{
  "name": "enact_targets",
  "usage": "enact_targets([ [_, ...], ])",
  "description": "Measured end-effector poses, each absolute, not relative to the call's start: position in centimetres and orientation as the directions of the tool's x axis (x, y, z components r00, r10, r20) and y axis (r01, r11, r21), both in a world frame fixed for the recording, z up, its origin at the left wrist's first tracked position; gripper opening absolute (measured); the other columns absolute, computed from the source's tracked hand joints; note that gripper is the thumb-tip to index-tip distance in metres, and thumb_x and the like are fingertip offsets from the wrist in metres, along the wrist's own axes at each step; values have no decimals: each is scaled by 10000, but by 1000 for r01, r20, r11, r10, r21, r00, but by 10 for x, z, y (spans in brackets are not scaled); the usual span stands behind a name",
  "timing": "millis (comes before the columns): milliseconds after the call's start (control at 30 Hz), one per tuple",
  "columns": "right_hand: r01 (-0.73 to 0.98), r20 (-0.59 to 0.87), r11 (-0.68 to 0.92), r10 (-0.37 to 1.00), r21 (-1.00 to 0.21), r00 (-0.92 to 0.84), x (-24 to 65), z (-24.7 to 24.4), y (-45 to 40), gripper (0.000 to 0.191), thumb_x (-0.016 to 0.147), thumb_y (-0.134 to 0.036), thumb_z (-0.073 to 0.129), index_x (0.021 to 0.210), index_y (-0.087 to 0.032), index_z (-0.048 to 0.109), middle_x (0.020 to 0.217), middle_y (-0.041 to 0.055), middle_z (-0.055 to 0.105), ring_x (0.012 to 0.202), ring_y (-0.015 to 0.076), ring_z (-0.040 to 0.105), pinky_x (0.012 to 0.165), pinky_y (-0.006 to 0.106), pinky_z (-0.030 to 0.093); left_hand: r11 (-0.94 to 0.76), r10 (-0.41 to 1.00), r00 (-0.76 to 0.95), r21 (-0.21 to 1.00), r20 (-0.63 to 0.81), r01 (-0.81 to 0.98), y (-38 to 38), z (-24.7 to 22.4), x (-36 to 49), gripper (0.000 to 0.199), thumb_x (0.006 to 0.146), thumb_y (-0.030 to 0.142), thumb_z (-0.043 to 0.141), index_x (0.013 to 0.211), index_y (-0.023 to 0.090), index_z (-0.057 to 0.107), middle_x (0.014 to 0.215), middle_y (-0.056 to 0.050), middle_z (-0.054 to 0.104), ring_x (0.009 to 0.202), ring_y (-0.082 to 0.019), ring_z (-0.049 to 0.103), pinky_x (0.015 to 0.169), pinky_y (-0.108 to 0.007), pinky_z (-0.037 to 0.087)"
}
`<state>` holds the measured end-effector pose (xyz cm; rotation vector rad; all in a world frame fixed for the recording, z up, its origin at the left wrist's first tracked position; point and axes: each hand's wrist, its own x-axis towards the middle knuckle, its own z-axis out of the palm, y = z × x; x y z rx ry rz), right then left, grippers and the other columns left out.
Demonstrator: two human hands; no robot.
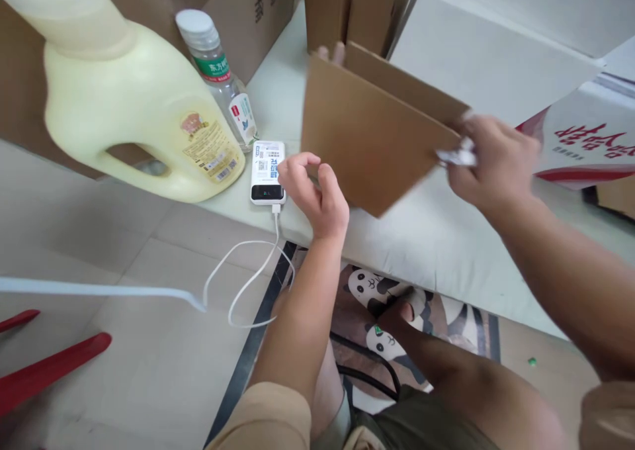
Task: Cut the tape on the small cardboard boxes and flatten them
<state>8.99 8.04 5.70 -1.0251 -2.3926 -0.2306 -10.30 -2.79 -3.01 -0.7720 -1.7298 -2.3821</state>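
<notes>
A folded brown cardboard piece (367, 132) stands tilted above the table, its two layers apart at the top. My right hand (496, 162) is closed at its right edge, pinching a crumpled silvery-white scrap (459, 153) against the corner; motion blurs this. My left hand (317, 195) is curled in front of the cardboard's lower left, thumb close to the index finger, with nothing visible in it. Just left of it lies a white power bank (268, 172) with a white cable (243, 245) plugged in. Fingertips (333, 54) show over the cardboard's top left edge; whose they are, I cannot tell.
The pale table (397, 251) also bears a large yellow jug (133, 106), a clear bottle (218, 79), brown cartons (238, 26) and white boxes (486, 53). A red-and-white box (590, 135) stands at right. Below are a panda-print mat (367, 288) and red legs (59, 367).
</notes>
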Motion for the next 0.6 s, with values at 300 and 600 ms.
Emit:
enact_targets([
  [300,653,832,716,502,-247,-235,248,-1,-27,458,840,-625,577,1249,-474,716,964,19,701,887,322,698,734,506,524,-630,761,-181,776,624,29,-17,-32,-61,438,1011,575,404,1200,264,647,1313,-79,657,1267,-254,607,1040,-402,489],
  [600,146,688,675,687,-724,235,223,-29,-21,419,892,-619,545,935,-258,752,769,30,750,904,273,758,949,556,569,-664,741,-110,747,663,29,-3,-29,-22,577,963,683,440,956,237,805,1043,-76,804,1176,-275,704,1116,-531,496],
])
